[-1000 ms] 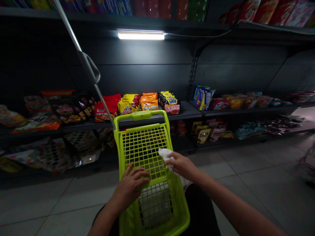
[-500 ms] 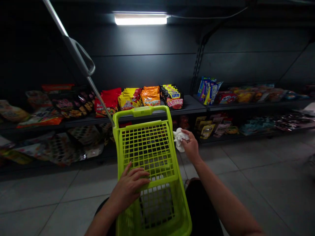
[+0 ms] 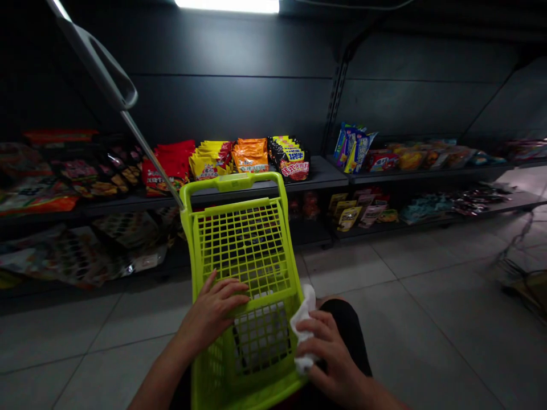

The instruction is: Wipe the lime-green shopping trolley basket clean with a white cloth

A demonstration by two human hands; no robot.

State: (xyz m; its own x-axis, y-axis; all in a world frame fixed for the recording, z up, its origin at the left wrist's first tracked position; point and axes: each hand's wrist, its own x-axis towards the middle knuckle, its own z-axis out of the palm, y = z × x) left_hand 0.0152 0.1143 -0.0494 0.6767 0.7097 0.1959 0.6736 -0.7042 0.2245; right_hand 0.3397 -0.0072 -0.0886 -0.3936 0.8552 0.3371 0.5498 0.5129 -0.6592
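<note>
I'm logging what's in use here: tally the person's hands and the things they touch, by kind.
Left hand and right hand: 2
Lime-green shopping basket: 1
Crumpled white wipe: 1
Total: 4

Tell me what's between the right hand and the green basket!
A white cloth or tissue lies between the right hand and the green basket; the head view shows it.

The frame crops the lamp (image 3: 228,5) above and the green basket (image 3: 274,297) below.
</note>
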